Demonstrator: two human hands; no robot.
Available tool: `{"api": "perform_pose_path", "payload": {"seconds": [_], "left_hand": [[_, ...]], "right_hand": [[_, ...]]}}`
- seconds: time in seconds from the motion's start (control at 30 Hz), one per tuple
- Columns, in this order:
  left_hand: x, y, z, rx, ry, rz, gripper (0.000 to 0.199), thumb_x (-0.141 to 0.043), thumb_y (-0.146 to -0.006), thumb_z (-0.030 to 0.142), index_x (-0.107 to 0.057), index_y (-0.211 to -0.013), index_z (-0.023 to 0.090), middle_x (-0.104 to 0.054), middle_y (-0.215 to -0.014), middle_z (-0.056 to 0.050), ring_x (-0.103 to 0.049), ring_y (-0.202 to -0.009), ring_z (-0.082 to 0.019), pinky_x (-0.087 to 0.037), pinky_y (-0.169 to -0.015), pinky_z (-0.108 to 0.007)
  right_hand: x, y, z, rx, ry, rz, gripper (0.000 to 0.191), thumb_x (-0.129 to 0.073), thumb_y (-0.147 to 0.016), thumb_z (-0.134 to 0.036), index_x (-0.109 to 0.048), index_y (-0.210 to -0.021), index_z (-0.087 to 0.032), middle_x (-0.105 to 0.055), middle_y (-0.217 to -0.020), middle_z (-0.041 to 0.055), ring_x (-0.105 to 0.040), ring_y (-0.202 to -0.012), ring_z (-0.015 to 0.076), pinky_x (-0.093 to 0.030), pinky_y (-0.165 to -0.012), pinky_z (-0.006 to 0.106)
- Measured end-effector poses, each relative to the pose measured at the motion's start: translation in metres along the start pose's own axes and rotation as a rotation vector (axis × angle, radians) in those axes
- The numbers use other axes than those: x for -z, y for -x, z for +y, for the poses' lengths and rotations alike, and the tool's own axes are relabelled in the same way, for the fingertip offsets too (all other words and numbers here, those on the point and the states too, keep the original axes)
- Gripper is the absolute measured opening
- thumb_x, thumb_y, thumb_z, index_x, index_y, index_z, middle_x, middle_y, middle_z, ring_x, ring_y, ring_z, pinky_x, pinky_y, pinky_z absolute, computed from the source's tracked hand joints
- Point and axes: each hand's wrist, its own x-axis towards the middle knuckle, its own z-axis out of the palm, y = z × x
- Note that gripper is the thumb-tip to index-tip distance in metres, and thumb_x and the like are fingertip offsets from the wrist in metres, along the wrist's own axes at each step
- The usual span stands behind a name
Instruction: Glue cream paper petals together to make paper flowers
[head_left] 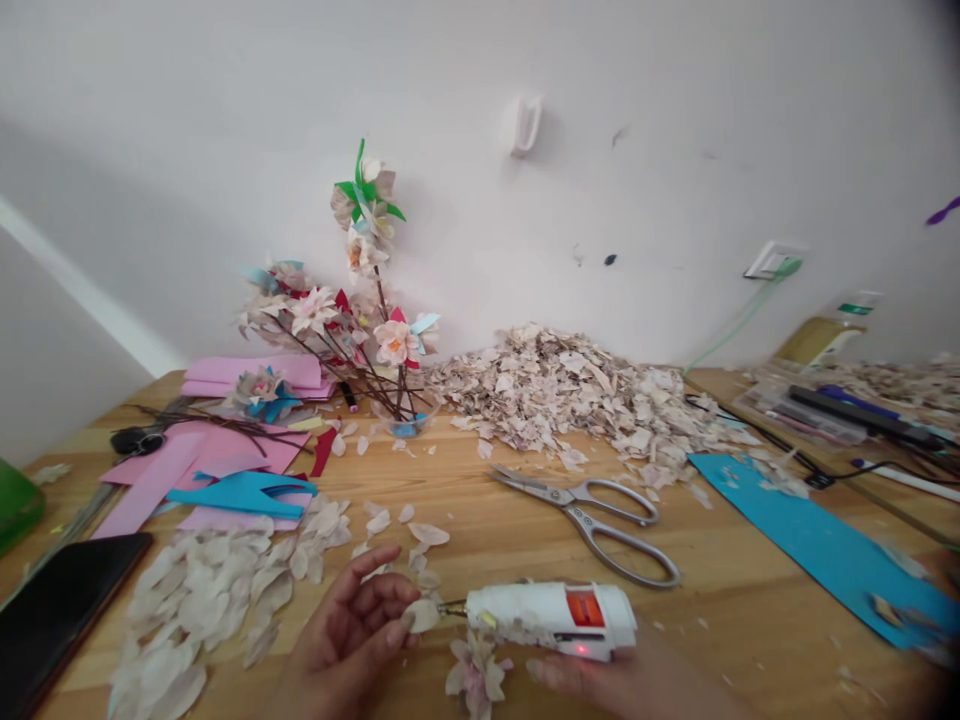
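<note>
Petal (425, 617) pinched by left hand (358, 635), lower centre of frame, at tip of glue gun (517, 612) held by right hand (604, 685). Flower (477, 676) seen just below. Scissors (559, 496) laid right of centre.

The petal (424, 617) at the fingertips of the left hand (356, 635) is creamy white; the gun (517, 612) by the right hand (622, 688) is white too, with an orange-red label (585, 607) and a glowing red light (581, 650). Between the hands I see a flower (480, 672), off-white with some pinkish purple. Left of the left hand, the petals (195, 585) are pale beige and the phone (67, 600) black; beyond it, pink paper (154, 485) and a bright blue scrap (225, 493). Beyond the right hand, silver-grey scissors (555, 494) on honey-brown, streaky-grained wood (427, 468)
</note>
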Motion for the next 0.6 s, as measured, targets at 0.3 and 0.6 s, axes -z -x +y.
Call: {"api": "perform_pose_path", "payload": {"seconds": [0.3, 0.6], "left_hand": [[-0.0006, -0.0011, -0.0007, -0.021, 0.011, 0.005, 0.041, -0.078, -0.06, 0.022, -0.063, -0.098, 0.027, -0.068, -0.077, -0.001, -0.058, -0.072, -0.015, -0.048, -0.063, -0.025], [0.0038, -0.0018, 0.0009, 0.012, -0.016, -0.017, 0.039, -0.076, -0.063, 0.024, -0.063, -0.099, 0.028, -0.067, -0.078, -0.001, -0.059, -0.076, -0.015, -0.047, -0.066, -0.024]], "right_hand": [[0.0001, 0.0005, -0.0005, 0.003, 0.007, 0.009, 0.037, -0.065, -0.077, -0.033, -0.063, -0.114, -0.031, -0.067, -0.111, -0.0045, -0.06, -0.107, 0.0225, -0.045, -0.092, 0.022], [-0.0026, -0.0004, -0.0035, 0.006, -0.032, -0.058, 0.033, -0.065, -0.076, -0.038, -0.065, -0.109, -0.031, -0.07, -0.105, -0.0032, -0.064, -0.097, 0.0204, -0.048, -0.088, 0.024]]}}
